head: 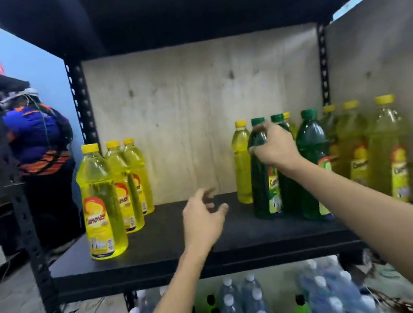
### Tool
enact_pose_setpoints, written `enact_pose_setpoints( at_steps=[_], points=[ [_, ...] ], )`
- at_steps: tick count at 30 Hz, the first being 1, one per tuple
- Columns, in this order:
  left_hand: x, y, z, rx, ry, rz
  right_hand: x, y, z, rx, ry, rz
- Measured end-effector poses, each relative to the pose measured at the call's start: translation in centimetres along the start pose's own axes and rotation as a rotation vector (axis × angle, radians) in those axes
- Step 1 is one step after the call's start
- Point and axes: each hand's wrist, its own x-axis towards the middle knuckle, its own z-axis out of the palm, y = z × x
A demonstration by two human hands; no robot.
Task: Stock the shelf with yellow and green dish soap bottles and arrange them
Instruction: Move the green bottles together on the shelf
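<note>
Head view, the only one: right hand (271,148) is closed around the neck and shoulder of a green bottle (261,174), which stands upright on the shelf (160,247). Left hand (204,220) hangs over the bare middle of the shelf with fingers loosely curled and holds nothing; it touches no bottle.

I take the green bottle as landmark. Just left of it stands one yellow bottle (241,163), a little further back. Just right of it are two more green bottles, one close behind the hand (290,186) and one nearer the front edge (314,163). Further right stands a group of yellow bottles (391,148), reaching to the side board. Far left of it, beyond the open gap, a row of three yellow bottles (100,203) runs from front to back.

My judgement: the step is arranging, not loading, because the bottle already stands on the board. The next move probably needs a firm hold at the neck, a small lift or slide, and care not to knock the yellow neighbour or the green one behind. The free left hand could steady it or take another bottle.

Labels: the yellow bottles carry a red and yellow label with a lemon picture, a brand word beginning "Ca" that is too blurred to read fully, and a barcode low on the front one. The green label shows a similar word, also not readable
</note>
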Motion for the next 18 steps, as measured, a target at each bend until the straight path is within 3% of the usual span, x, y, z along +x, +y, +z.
enact_pose_setpoints(
  at_steps=[3,8,12,15,18],
  points=[
    [1.0,2.0,6.6,-0.033,-0.121,-0.094,3.0,1.9,-0.8,-0.016,-0.031,-0.024],
    [1.2,4.3,14.2,0.060,-0.092,-0.164,6.0,2.7,-0.6,0.029,-0.127,-0.045],
    [1.6,4.8,16.3,0.056,-0.076,-0.236,7.7,2.9,0.3,0.182,-0.187,0.116],
    [2.4,4.2,16.8,-0.018,0.005,-0.241,7.9,2.8,0.6,0.100,-0.147,0.080],
    [2.6,3.2,16.7,-0.086,0.067,-0.227,6.6,1.9,-0.3,0.178,-0.182,0.024]
  ],
)
